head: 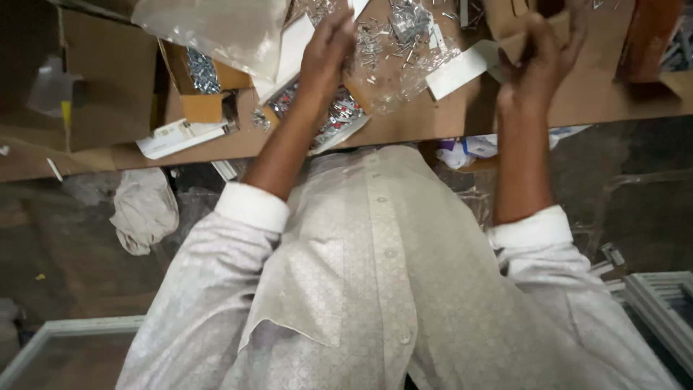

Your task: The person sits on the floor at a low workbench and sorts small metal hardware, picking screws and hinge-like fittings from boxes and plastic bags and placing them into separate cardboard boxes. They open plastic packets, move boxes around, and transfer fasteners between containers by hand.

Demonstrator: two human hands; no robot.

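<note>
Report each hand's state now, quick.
Left hand: open, fingers stretched flat over a clear plastic bag of small metal parts, holding nothing.
Right hand: curled shut on a piece of brown cardboard.

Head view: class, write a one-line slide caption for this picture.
Left hand and right hand work over a clear bag of small metal screws on a cardboard-covered bench.

right hand [538, 61] blurred — fingers' hold unclear

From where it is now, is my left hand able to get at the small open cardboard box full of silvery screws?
Probably yes. The left hand hovers over the clear plastic bag of screws, and the small open cardboard box of silvery screws sits just to its left on the brown cardboard surface, top uncovered, nothing between.
</note>
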